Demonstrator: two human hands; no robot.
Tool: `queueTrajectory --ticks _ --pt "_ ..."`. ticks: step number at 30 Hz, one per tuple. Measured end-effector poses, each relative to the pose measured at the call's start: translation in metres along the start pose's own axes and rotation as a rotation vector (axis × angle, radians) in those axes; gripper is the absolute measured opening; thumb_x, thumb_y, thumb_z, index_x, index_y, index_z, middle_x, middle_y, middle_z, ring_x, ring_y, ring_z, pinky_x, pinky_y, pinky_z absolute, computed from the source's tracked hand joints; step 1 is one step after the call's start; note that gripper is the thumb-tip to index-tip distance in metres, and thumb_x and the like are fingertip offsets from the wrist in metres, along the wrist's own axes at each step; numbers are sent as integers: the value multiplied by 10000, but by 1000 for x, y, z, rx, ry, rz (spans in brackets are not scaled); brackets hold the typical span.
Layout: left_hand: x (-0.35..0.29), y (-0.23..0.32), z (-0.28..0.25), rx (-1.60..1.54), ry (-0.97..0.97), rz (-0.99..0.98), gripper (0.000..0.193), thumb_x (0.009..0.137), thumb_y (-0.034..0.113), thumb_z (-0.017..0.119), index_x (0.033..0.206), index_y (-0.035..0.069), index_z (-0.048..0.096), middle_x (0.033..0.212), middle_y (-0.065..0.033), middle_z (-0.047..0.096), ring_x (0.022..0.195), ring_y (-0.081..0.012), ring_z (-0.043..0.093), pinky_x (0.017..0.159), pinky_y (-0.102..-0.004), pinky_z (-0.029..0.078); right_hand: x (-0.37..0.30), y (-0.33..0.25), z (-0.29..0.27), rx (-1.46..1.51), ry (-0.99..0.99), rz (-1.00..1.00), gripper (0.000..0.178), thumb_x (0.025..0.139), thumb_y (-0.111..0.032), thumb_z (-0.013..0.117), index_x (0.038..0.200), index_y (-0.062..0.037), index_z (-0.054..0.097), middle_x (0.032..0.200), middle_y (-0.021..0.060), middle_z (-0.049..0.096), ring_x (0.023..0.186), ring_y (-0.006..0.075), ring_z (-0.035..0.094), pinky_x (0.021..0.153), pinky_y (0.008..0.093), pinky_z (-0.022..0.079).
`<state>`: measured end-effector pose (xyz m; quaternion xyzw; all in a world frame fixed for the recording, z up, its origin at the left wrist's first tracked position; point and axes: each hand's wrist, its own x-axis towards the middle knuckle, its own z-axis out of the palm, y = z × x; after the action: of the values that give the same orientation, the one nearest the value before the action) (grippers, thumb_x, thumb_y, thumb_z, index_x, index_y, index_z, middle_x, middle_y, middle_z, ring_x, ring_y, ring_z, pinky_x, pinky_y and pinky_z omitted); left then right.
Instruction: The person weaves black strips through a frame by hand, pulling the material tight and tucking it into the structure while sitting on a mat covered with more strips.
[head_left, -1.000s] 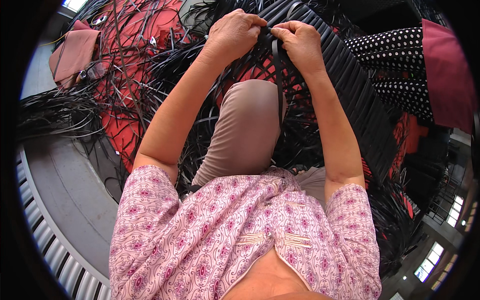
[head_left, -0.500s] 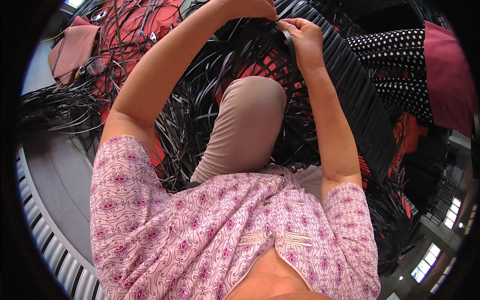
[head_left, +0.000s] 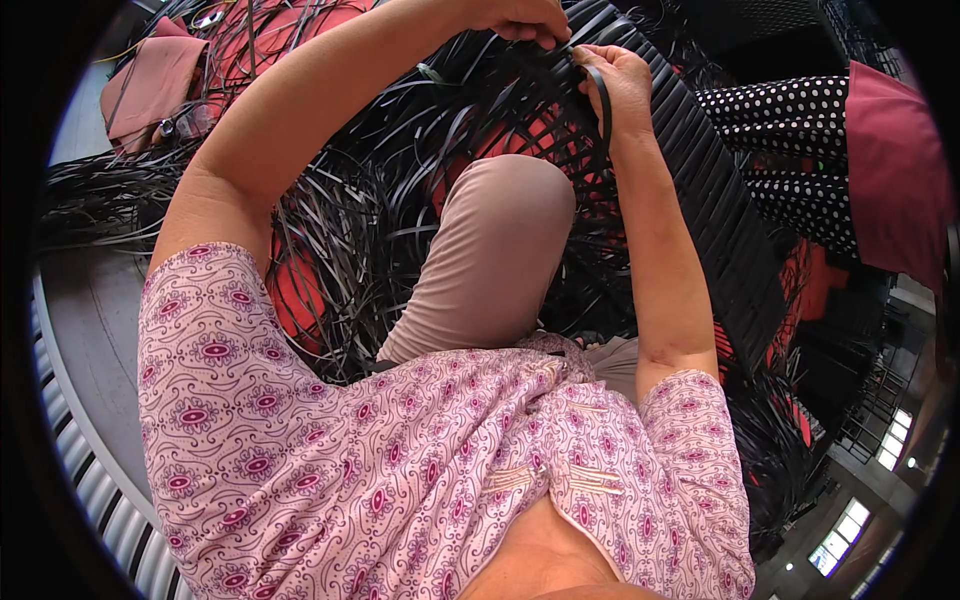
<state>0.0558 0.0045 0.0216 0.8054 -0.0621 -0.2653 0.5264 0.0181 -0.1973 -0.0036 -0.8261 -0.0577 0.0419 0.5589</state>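
Observation:
My left hand [head_left: 525, 18] is at the top of the view, fingers closed on thin black plastic strips [head_left: 560, 60] of a woven black mat [head_left: 700, 190]. Close beside it, my right hand [head_left: 615, 80] pinches a single black strip [head_left: 604, 105] that loops down along the wrist. Both hands work at the same spot, on the mat's woven edge. Loose black strips [head_left: 340, 240] fan out below and to the left of the hands. My bent knee in beige trousers [head_left: 500, 250] sits under my arms.
A red cloth [head_left: 300, 300] lies under the strips on the floor. Pinkish folded fabric [head_left: 150, 85] sits at the upper left. A person in a black dotted garment [head_left: 790, 130] and dark red cloth [head_left: 895, 170] sits at the right. Grey floor [head_left: 90, 330] with a ribbed edge runs along the left.
Both hands have shifted up toward the top of the view, the left arm stretching further out. The right hand now holds a strip that loops down past the wrist.

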Motion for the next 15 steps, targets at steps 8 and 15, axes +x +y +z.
queueTrajectory --ticks 8,15 --pt "11 13 4 27 55 -119 225 859 248 695 718 72 701 582 -14 583 455 -126 476 424 -290 373 1 2 1 65 -5 32 155 865 -164 749 873 -9 735 695 16 669 536 62 588 484 217 466" --pt "16 -9 4 -146 8 -9 255 877 284 703 734 73 715 581 -13 594 459 -120 478 430 -291 380 7 4 -4 103 -49 92 162 860 -155 759 873 3 728 717 9 662 547 72 584 498 217 487"
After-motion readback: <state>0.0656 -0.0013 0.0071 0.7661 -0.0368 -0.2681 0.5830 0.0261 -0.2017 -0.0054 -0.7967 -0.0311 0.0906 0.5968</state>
